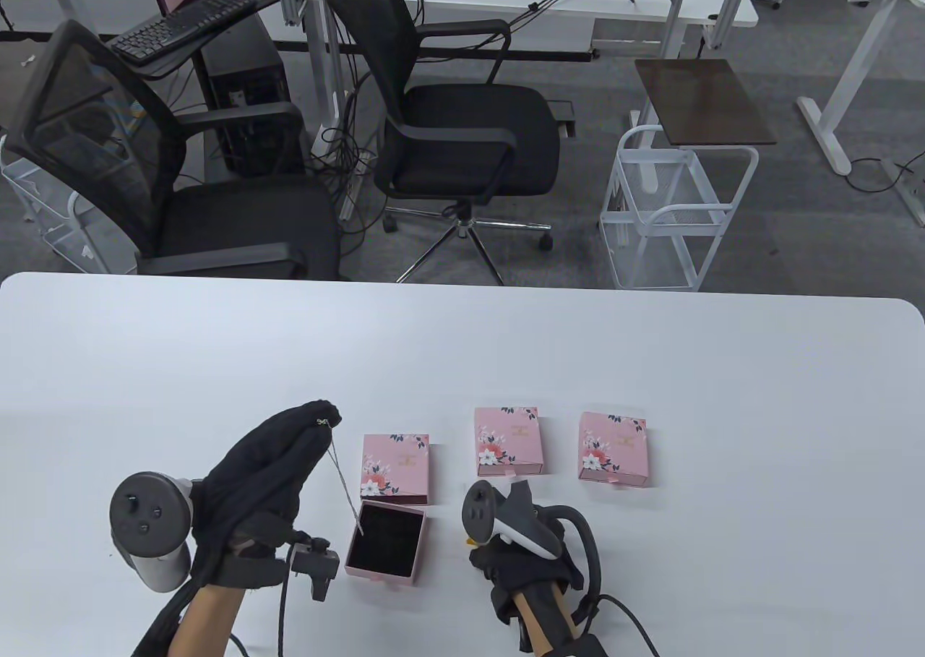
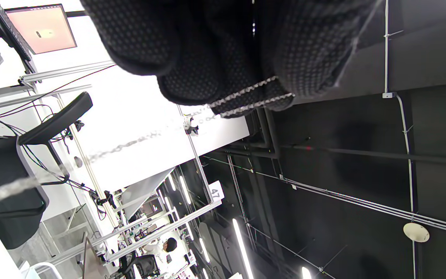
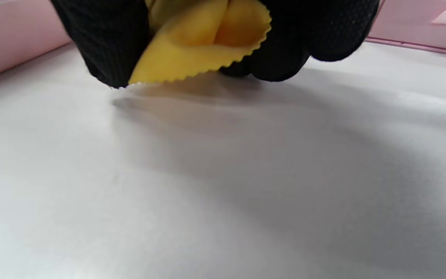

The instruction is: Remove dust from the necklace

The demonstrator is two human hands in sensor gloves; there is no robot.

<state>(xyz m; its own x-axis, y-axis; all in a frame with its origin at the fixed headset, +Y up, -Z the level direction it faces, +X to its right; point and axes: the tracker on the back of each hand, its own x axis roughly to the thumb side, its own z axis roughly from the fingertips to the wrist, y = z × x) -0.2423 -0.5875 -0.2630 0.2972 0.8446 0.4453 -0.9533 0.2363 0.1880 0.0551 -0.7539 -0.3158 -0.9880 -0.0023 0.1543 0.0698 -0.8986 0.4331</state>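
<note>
Left hand [image 1: 264,462] is up off the tabletop [image 1: 650,368], fingers pinching the necklace [image 1: 341,473], which dangles into the open box [image 1: 384,541]. Right hand [image 1: 524,563] fingers bunch a yellow cloth [image 3: 199,46].

An open box [image 1: 384,541] is sitting on the tabletop [image 1: 650,368] between the two hands. Three closed boxes are lying behind it in a row [image 1: 509,441], running rightward. The necklace [image 1: 340,469] is hanging down into the open box.
</note>
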